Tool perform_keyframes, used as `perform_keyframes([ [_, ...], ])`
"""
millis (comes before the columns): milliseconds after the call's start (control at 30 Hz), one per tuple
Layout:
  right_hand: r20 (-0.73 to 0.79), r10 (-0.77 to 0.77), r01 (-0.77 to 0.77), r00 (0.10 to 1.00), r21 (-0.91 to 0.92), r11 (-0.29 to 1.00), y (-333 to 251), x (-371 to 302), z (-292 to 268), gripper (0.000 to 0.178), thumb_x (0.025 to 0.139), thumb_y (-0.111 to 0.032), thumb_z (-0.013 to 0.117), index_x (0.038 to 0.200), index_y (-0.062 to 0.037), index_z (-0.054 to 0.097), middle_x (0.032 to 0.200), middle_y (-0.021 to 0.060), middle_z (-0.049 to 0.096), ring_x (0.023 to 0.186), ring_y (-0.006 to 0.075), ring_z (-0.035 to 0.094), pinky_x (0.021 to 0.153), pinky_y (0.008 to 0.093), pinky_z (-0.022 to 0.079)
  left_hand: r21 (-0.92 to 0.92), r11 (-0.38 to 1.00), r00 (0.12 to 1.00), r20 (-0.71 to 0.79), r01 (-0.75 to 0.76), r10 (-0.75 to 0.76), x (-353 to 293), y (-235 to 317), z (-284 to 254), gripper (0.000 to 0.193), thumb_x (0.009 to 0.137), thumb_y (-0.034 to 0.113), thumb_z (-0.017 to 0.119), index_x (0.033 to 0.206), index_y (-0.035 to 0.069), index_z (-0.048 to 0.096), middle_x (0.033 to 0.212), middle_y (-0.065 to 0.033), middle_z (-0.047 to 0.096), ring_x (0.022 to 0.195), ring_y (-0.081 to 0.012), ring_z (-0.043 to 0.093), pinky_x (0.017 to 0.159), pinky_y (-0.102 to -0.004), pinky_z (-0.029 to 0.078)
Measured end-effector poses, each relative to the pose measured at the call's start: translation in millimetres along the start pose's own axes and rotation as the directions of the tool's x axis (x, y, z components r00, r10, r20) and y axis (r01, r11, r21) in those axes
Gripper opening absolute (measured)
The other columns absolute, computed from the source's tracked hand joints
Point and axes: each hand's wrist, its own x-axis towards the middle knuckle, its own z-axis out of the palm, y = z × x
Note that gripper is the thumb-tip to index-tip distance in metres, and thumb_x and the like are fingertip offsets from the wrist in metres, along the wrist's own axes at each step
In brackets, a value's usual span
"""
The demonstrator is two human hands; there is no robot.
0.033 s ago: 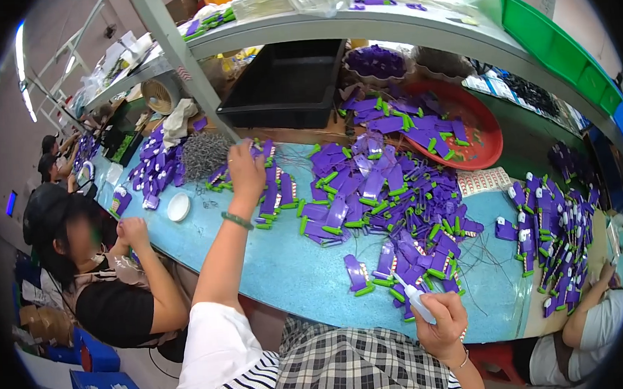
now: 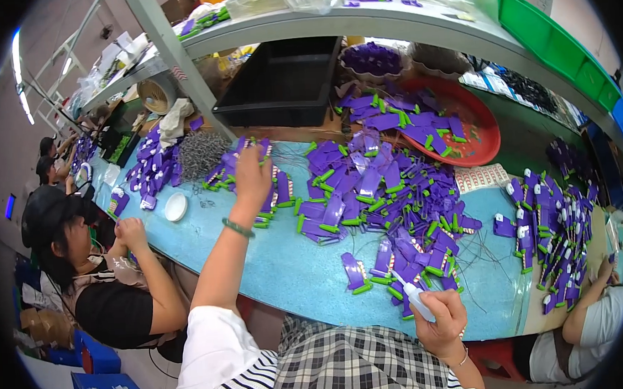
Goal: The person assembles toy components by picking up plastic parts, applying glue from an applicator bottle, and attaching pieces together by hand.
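Note:
My left hand [image 2: 253, 175] reaches across the blue table, over a small group of purple pieces with green ends [image 2: 280, 186]. Its fingertips are among those pieces, and the back of the hand hides whether they grip one. A green bangle [image 2: 238, 227] circles that wrist. Near the front edge, my right hand [image 2: 442, 320] is closed around a small white squeeze bottle [image 2: 419, 303] with a thin nozzle. The nozzle points up and left, close to some purple and green pieces [image 2: 394, 261] at the front of the large heap [image 2: 397, 196].
Behind the left hand lie a tangle of small grey metal parts [image 2: 203, 155] and a white round lid [image 2: 176, 207]. A black tray [image 2: 276, 90] and a red basin [image 2: 489, 130] stand at the back under a shelf [image 2: 358, 24]. Co-workers sit at left [image 2: 110, 292] and right [image 2: 597, 319].
My left hand has shifted slightly to the right over the small group of pieces. The right hand and its bottle look still.

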Motion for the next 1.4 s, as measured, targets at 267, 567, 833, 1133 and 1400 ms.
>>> perform_keyframes([
  [267, -0.012, -0.033, 0.034, 0.999, 0.061, 0.998, 1.7, -1.2, 0.0, 0.045, 0.063, 0.003, 0.08, 0.102, -0.0073, 0.061, 0.085, 0.0081, 0.061, 0.067, 0.0231, 0.059, 0.055, 0.0306, 0.045, 0.025, 0.986, 0.69, 0.717, -0.167, 0.099, -131.1, 178.6, -26.4, 0.055, 0.08, 0.053, 0.063, 0.102, 0.005, 0.048, 0.058, -0.0093, 0.062, 0.052, -0.0334, 0.063, 0.046, -0.0441, 0.049],
  [567, -0.111, -0.034, 0.037, 0.993, 0.018, 0.999, 8.2, -21.5, -20.1, 0.043, 0.065, 0.0, 0.08, 0.103, -0.0073, 0.06, 0.086, 0.0083, 0.06, 0.065, 0.0216, 0.057, 0.053, 0.0298, 0.044, -0.588, 0.678, 0.877, 0.445, 0.44, -0.183, -141.4, 159.4, -25.3, 0.025, 0.087, 0.005, 0.061, 0.111, 0.003, 0.053, 0.086, -0.0088, 0.062, 0.074, -0.0211, 0.061, 0.066, -0.0312, 0.05],
  [833, -0.191, -0.076, 0.086, 0.979, 0.046, 0.995, 14.7, -35.2, -34.0, 0.043, 0.066, 0.0, 0.079, 0.104, -0.0067, 0.06, 0.09, 0.0091, 0.056, 0.066, 0.0211, 0.057, 0.054, 0.0297, 0.046, -0.712, 0.511, 0.801, 0.594, 0.481, 0.073, -134.0, 219.8, -38.8, 0.017, 0.09, 0.013, 0.06, 0.097, -0.001, 0.056, 0.099, -0.0095, 0.054, 0.081, -0.0162, 0.059, 0.071, -0.0293, 0.049],
  [1133, -0.18, -0.013, 0.017, 0.984, 0.02, 1.0, 17.0, -45.2, -44.9, 0.041, 0.064, 0.001, 0.079, 0.101, -0.0062, 0.062, 0.088, 0.0085, 0.057, 0.066, 0.0202, 0.057, 0.053, 0.0301, 0.045, -0.251, 0.968, 0.873, 0.469, -0.012, 0.132, -162.5, 232.1, 2.6, 0.033, 0.074, 0.019, 0.074, 0.091, 0.004, 0.05, 0.1, -0.0146, 0.049, 0.092, -0.0342, 0.05, 0.078, -0.0435, 0.042],
  [1400, -0.186, 0.011, -0.006, 0.982, 0.031, 1.0, 20.4, -50.7, -44.8, 0.041, 0.063, 0.0, 0.08, 0.099, -0.0065, 0.063, 0.087, 0.0079, 0.058, 0.067, 0.0207, 0.057, 0.054, 0.0302, 0.045, -0.175, 0.984, 0.863, 0.495, -0.017, 0.103, -179.1, 240.8, -7.1, 0.086, 0.072, 0.033, 0.077, 0.137, -0.002, 0.032, 0.119, -0.018, 0.047, 0.108, -0.034, 0.046, 0.091, -0.0453, 0.037],
])
